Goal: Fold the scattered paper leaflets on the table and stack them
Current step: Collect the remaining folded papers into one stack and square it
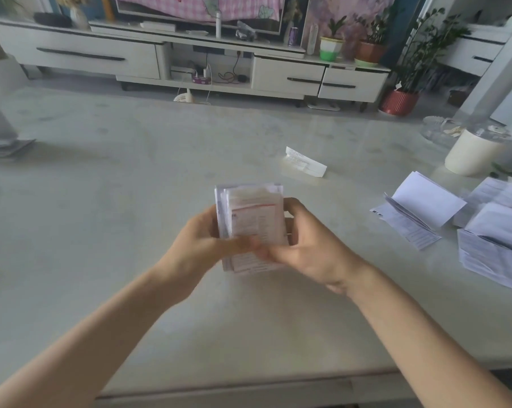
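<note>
- Holding the stack of folded leaflets point(253, 219) just above the middle of the table point(116, 184), you grip its left edge with your left hand point(201, 240) and its right edge with your right hand point(310, 242). Both thumbs lie across the top sheet.
- Note the top sheet: it carries a red line and red print on white. The text is too blurred to read, and no brand can be made out.
- One folded leaflet point(306, 163) lies alone on the table beyond the stack, to the right. Its print is too small to read.
- A half-open leaflet point(422, 201) lies further right, just beside a pile of printed sheets point(496, 242).
- A cream cylindrical container point(469, 156) stands behind those sheets.
- More papers point(7, 147) lie at the far left.
</note>
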A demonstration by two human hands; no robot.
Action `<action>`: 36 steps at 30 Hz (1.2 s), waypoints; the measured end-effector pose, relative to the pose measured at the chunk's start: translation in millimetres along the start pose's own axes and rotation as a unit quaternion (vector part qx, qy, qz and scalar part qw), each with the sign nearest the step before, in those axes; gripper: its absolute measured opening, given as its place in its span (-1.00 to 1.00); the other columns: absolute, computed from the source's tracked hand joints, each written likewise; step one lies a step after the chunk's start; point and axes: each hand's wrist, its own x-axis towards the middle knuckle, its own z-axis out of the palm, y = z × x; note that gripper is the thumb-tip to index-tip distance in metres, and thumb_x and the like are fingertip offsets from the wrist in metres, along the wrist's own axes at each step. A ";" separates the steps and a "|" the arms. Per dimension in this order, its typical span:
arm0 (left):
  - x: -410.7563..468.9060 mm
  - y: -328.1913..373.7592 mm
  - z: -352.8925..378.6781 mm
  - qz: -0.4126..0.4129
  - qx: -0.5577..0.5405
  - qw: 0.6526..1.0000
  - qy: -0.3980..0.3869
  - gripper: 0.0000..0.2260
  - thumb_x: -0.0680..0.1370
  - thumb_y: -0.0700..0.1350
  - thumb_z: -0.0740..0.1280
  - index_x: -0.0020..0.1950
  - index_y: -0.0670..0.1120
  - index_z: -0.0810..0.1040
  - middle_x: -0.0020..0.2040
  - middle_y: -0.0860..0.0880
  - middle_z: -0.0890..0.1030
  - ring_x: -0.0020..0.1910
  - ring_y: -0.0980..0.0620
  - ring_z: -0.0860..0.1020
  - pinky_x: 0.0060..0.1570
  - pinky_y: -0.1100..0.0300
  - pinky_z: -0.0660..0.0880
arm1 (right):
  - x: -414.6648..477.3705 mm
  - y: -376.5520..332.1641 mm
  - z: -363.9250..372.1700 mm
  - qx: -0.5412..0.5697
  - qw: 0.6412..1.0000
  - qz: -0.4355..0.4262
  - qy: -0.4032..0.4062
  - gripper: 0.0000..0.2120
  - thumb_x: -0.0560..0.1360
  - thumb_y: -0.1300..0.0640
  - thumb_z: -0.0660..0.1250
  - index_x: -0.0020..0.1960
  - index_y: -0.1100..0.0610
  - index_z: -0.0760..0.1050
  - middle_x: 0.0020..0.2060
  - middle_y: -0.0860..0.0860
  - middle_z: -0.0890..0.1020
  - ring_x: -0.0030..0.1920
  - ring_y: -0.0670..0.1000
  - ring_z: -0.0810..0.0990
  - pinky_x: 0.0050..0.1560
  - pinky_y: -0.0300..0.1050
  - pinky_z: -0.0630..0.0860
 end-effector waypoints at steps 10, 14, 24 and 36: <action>-8.2 6.6 25.6 -0.051 -0.226 0.972 -0.023 -0.73 0.55 -0.10 0.21 0.15 -0.20 0.56 0.08 -0.26 0.62 -0.02 -0.17 0.61 0.12 -0.05 0.51 | -4.6 -15.8 -7.9 0.058 0.997 0.047 -0.030 -0.50 0.37 0.41 0.42 0.23 0.13 0.36 -0.15 0.12 0.64 -0.18 -0.01 0.58 -0.26 -0.22 0.49; -6.4 7.8 26.1 -0.066 -0.287 0.955 0.038 -0.71 0.58 -0.04 0.15 0.11 -0.19 0.54 0.00 -0.26 0.65 -0.06 -0.17 0.63 0.02 -0.06 0.56 | -2.9 -11.1 8.9 0.085 0.994 0.058 0.043 -0.50 0.36 0.30 0.46 0.23 0.04 0.39 -0.12 0.07 0.61 -0.20 -0.02 0.54 -0.28 -0.26 0.42; -6.0 16.5 23.2 -0.035 -0.256 0.951 0.171 -0.69 0.50 0.08 0.23 0.04 -0.12 0.57 -0.18 -0.14 0.64 -0.37 -0.11 0.54 -0.38 0.15 0.37 | 0.3 6.2 65.3 0.107 0.975 -0.116 0.155 -0.62 0.49 -0.06 0.32 0.23 0.11 0.45 -0.32 -0.13 0.56 -0.46 -0.18 0.49 -0.50 -0.38 0.35; -3.6 21.2 10.9 -0.103 -0.282 0.938 0.175 -0.60 0.61 0.09 0.09 -0.09 -0.12 0.62 -0.21 -0.17 0.63 -0.47 -0.09 0.49 -0.62 0.31 0.26 | 8.4 -5.6 82.3 0.187 0.958 -0.058 0.212 -0.70 0.62 -0.01 0.11 -0.10 0.12 0.51 -0.51 -0.08 0.47 -0.57 -0.12 0.39 -0.62 -0.32 0.25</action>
